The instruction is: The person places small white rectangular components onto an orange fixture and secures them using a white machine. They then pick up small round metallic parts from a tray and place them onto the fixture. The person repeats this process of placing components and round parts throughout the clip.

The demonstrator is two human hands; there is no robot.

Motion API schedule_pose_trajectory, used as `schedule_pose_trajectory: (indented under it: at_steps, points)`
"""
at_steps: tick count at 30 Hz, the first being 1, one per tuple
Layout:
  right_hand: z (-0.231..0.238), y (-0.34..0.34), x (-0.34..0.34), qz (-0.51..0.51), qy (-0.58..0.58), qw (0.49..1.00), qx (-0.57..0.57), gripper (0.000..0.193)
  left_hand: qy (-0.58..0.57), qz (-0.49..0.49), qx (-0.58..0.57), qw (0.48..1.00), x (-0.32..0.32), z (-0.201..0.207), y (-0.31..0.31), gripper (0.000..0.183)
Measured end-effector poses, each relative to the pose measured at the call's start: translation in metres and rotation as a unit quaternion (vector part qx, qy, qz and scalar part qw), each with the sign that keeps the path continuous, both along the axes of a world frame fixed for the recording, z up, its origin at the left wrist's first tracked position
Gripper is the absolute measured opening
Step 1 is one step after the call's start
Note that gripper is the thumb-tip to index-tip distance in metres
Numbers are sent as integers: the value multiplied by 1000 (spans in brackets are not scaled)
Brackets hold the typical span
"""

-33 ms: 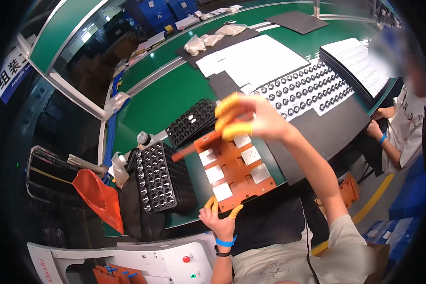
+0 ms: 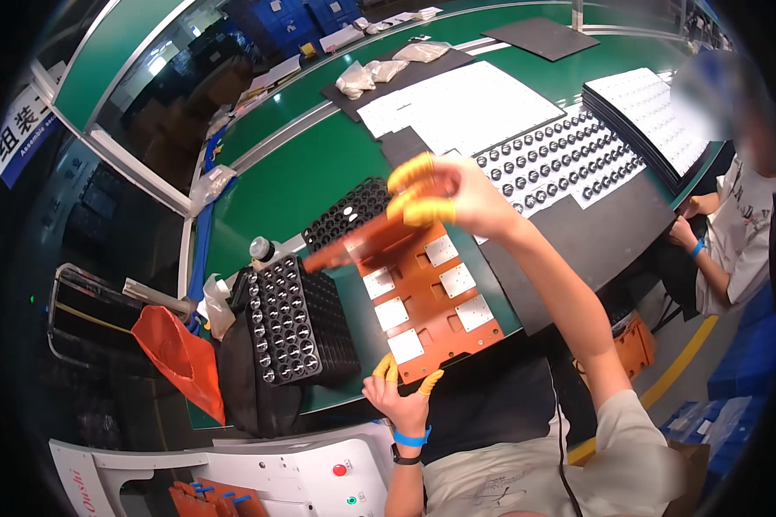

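I see left hand [image 2: 398, 398] pinching near edge of flat orange fixture board [image 2: 422, 297]; right hand [image 2: 444, 194] fingers clamped on its far end

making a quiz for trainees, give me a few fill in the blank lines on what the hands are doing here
1. The right hand lifts the far end of an orange ____.
2. The left hand grips the plate at its ____ edge.
3. The fingertips wear ____ finger cots.
4. Left of the plate stands a black ____ of small round parts.

Missing words: plate; near; yellow; tray
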State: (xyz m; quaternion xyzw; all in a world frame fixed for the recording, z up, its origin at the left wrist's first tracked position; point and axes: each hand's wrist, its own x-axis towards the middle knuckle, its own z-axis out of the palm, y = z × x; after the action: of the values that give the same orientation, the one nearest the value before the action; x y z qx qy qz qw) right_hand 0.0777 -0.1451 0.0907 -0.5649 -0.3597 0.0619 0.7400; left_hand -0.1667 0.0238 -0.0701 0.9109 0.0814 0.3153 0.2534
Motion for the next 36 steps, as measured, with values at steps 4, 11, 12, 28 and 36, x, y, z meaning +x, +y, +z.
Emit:
schedule_pose_trajectory:
  at_steps: [4, 11, 12, 28, 36]
  points:
    - [-34, 30, 47, -105, 151, 983, -3, 28, 14, -5, -21, 1000, 1, 2, -1, 73]
    - [-115, 58, 87, -237, 209, 943, -103, 28, 14, -6, -22, 1000, 0, 2, 2, 72]
    - [-123, 58, 90, -241, 195, 946, -98, 29, 14, -6, -22, 1000, 0, 0, 3, 72]
    - [-107, 13, -21, -351, -183, 720, -570, 39, 14, 2, 5, 1000, 2, -7, 4, 82]
    - [-117, 11, -41, -358, -126, 759, -530, 22, -8, 13, 3, 1000, 2, -12, 0, 83]
